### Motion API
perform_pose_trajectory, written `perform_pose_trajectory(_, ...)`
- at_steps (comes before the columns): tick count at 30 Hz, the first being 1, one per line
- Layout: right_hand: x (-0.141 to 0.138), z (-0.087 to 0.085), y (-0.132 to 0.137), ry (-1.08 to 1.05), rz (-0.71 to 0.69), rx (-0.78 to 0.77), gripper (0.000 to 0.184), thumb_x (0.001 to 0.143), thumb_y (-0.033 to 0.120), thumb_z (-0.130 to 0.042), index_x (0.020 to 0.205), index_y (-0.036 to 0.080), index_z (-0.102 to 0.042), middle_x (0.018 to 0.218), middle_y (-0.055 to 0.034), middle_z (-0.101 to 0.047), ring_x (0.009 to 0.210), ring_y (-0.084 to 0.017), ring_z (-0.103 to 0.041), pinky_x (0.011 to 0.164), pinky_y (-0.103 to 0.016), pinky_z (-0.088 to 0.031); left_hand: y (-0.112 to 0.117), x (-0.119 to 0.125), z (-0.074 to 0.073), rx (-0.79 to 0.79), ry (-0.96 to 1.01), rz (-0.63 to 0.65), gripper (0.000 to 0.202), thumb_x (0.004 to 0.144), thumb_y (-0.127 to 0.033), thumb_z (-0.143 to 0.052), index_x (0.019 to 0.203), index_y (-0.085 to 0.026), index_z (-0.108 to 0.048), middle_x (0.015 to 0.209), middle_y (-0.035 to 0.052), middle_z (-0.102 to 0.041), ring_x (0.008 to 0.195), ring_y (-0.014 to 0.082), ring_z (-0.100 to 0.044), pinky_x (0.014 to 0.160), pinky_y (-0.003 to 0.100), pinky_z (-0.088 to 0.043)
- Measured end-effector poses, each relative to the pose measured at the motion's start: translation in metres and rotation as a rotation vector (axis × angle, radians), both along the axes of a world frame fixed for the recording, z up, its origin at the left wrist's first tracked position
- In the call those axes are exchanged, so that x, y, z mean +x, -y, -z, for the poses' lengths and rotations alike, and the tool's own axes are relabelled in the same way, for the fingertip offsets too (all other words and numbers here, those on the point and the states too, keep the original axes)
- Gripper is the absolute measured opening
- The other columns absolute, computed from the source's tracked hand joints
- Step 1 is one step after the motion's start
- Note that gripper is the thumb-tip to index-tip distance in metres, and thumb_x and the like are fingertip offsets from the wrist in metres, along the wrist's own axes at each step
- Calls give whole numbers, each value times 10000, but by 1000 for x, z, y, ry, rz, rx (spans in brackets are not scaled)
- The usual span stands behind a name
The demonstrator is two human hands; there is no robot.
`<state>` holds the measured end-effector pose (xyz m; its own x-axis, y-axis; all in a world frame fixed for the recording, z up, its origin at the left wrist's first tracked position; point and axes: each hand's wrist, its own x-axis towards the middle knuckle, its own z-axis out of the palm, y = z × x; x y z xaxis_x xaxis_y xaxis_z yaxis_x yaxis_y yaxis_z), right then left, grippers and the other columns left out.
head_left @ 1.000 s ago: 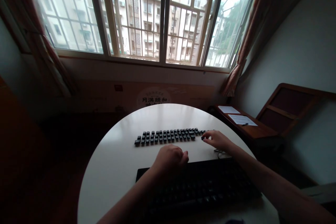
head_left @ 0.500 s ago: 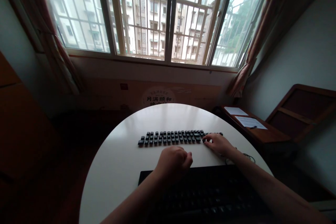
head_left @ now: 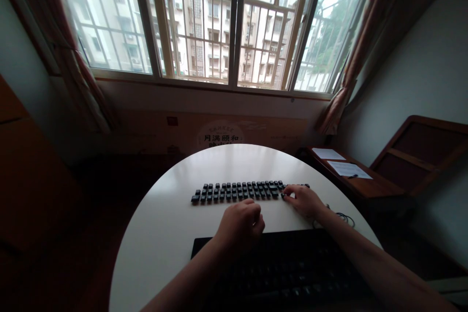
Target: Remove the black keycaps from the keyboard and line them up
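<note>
Black keycaps (head_left: pixel 234 191) stand in neat rows across the white round table (head_left: pixel 161 224). At the right end of the front row, my right hand (head_left: pixel 302 201) has its thumb and fingertips closed around a small dark keycap (head_left: pixel 282 196), which seems to rest on the table. My left hand (head_left: pixel 241 222) is curled above the table, just in front of the rows, with fingers bent inward; whatever may be in it is hidden. Below both hands lies a black keyboard (head_left: pixel 292 263), partly covered by my left forearm and dim in shadow.
A thin dark cable (head_left: pixel 345 218) loops on the table beside my right forearm. To the right, papers (head_left: pixel 349 169) and a pen (head_left: pixel 352 176) lie on a wooden chair seat (head_left: pixel 383 187). A barred window (head_left: pixel 234 24) stands behind the table, with curtains (head_left: pixel 78 73) at its sides.
My left hand has tilted slightly, its fingers raised a little towards the keycap rows. My right hand stays at the row's right end with almost no movement.
</note>
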<state>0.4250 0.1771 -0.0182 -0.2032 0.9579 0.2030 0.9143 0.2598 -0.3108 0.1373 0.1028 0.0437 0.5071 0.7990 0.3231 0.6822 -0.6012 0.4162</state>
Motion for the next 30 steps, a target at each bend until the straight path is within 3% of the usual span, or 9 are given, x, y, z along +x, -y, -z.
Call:
perform_pose_trajectory(5,-2,3,-1,13,7,9,162,864,266,-600,957,246,-732,980,-19,-766,898,-231,-702,796,-317,-489,0,-1,-1,2,-93,33,191,732,-124,-543,554,-173,-495,646,13,-548,561,127,-449,532,256,-278)
perform_pose_trajectory(18,-6,2,-1,51,18,38,223,901,227,-571,1052,251,-733,1036,-28,-770,945,-245,-715,832,-318,-507,3,1,-5,-5,-207,71,195,759,-130,-527,603,-166,-638,677,38,-617,541,131,-474,532,251,-301)
perform_pose_trajectory(23,-6,0,0,56,-8,94,208,895,197,-562,1006,235,-734,1043,-39,-758,938,-243,-707,836,-320,-515,4,0,-6,1,-219,66,198,767,-125,-530,602,-162,-634,670,37,-615,533,129,-471,519,250,-289)
perform_pose_trajectory(26,-5,-12,4,40,-9,161,227,928,212,-512,992,226,-729,1073,-56,-735,939,-238,-696,839,-324,-517,2,-1,-7,-8,-175,33,254,828,-150,-521,603,-161,-637,672,36,-620,553,129,-495,531,244,-313)
perform_pose_trajectory(30,0,-45,21,-126,-118,381,281,969,225,-444,1080,193,-700,1118,-91,-707,1003,-236,-671,917,-350,-506,-1,-3,-8,-44,-219,87,398,939,-315,-499,610,-155,-655,655,45,-628,546,133,-517,548,247,-359)
